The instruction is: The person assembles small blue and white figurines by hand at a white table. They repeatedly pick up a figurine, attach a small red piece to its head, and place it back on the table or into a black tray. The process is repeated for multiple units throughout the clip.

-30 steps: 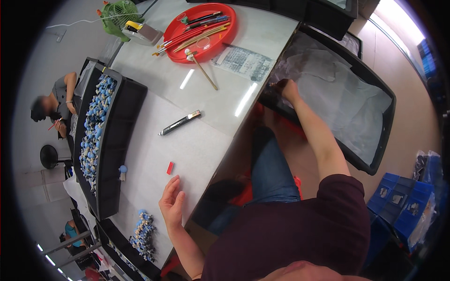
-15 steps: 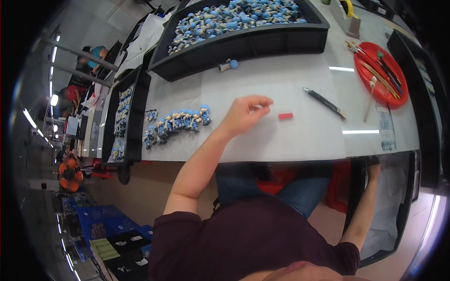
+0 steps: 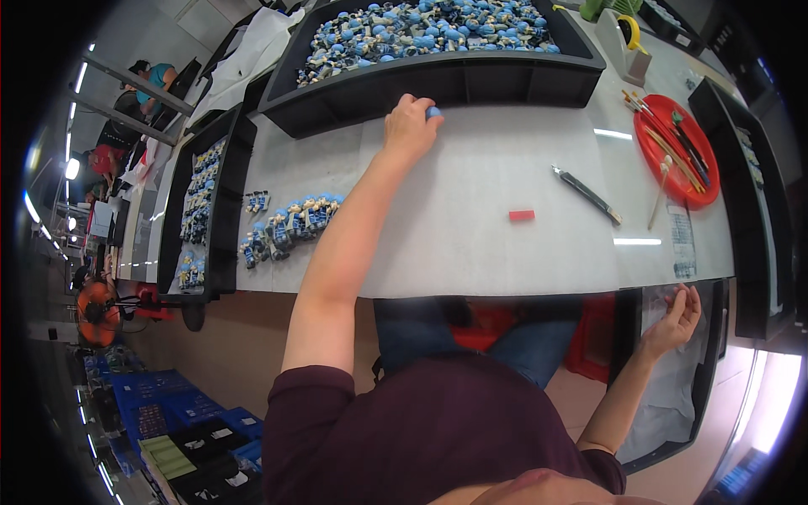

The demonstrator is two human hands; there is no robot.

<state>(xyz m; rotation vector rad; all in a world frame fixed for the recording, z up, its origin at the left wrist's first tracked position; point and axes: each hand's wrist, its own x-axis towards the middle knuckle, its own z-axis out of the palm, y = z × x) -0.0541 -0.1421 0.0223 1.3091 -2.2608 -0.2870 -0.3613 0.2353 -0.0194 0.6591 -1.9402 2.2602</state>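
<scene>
My left hand (image 3: 411, 130) reaches to the front wall of the large black bin, its fingers closed around a small figurine. Only the figurine's round blue top (image 3: 433, 112) shows; my fingers hide the rest. My right hand (image 3: 671, 326) is low at the right, just off the table edge, above a black tray (image 3: 707, 370) lined with a pale sheet. Its fingers are half bent and apart, and I see nothing held in them. A cluster of small blue-capped figurines (image 3: 290, 220) stands on the table left of my left forearm.
The large black bin (image 3: 497, 82) holds a heap of similar figurines. Another black tray (image 3: 220, 236) with figurines is at the left. A small red block (image 3: 522, 215), a dark craft-knife-like tool (image 3: 587, 195) and a red dish (image 3: 709, 195) of brushes lie on the table.
My left hand has moved away from beside the red block, up and left, and closed on the lone figurine by the bin. My right hand has risen from the tray's shaded far edge into clearer view.
</scene>
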